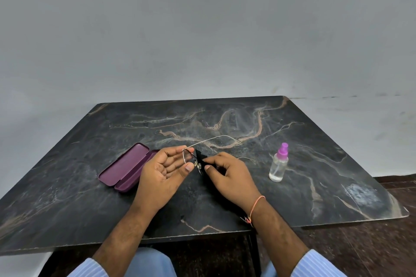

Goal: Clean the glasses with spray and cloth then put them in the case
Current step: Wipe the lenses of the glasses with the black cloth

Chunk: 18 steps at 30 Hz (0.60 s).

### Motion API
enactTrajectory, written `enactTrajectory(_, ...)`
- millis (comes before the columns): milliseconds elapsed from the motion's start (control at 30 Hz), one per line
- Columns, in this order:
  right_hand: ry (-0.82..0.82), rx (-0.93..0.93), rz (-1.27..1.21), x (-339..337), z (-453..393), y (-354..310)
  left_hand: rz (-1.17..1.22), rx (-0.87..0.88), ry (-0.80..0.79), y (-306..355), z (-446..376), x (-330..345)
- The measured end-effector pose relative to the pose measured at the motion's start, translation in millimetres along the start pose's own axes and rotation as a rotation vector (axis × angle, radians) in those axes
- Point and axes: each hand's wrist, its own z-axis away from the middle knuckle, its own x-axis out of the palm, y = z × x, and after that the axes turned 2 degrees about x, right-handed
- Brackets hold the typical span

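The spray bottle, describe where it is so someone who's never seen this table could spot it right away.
Start at the dark marbled table and look to the side of the right hand, away from the open purple case. The spray bottle stands there upright and alone, untouched by either hand. It is the only clear container, with a bright purple pump top.

The bench (292,141) is dark veined stone with a dull sheen, the glasses (191,157) thin bright metal wire with clear lenses, the cloth (200,156) matt black, the case (126,167) smooth purple (plastic-looking), the spray bottle (278,167) clear plastic.
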Motion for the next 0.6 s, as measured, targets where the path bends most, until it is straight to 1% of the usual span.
enactTrajectory(100, -0.003, 0.02, 0.08, 2.2, -1.4, 1.6, 0.015, -0.006, 0.01, 1.5, 0.7, 0.9)
enactTrajectory(267, -0.006, 0.037, -0.007, 0.1, -0.1, 1.7, 0.01, -0.001, 0.013, 2.2, 0.2, 2.0)
enactTrajectory(467, 0.003, 0.136, 0.061, 0.7, 1.6, -1.4, 0.018, -0.005, 0.025, 3.4, -0.5, 3.3)
enactTrajectory(533, 0.009, 0.119, 0.141, 2.1, 0.2, -1.0, 0.02, -0.014, 0.029, 3.8, -0.4, 3.4)
enactTrajectory(600, 0.001, 0.077, 0.166, 2.5, -1.0, -0.5, 0.024, -0.018, 0.031, 3.8, -0.6, 3.5)
